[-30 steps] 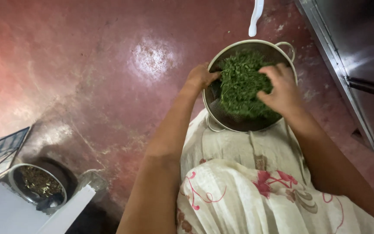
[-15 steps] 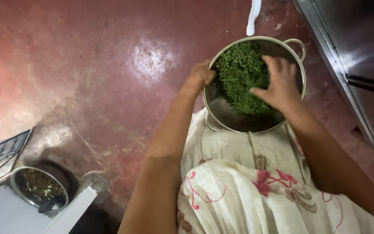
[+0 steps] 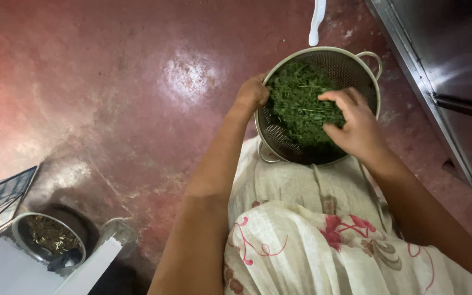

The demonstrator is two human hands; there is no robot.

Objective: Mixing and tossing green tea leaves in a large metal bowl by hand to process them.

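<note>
A steel colander (image 3: 350, 60) with side handles rests on my lap, tilted, and holds a heap of chopped green leaves (image 3: 299, 106). My left hand (image 3: 252, 93) grips the colander's left rim. Inside the bowl, my right hand (image 3: 356, 128) rests on the right side of the greens with its fingers curled into them. My lap is covered by a cream cloth with red flowers (image 3: 323, 229).
The floor is polished red cement (image 3: 110, 82). A white utensil handle (image 3: 318, 22) lies beyond the colander. A metal cabinet (image 3: 443, 71) stands at the right. At lower left sit a small steel bowl of dark scraps (image 3: 47, 237), a glass jar (image 3: 117, 232) and white paper (image 3: 6, 270).
The colander has tipped further toward the left rim, baring more of its mesh. My right hand has drawn back from the far side of the greens to the near right side.
</note>
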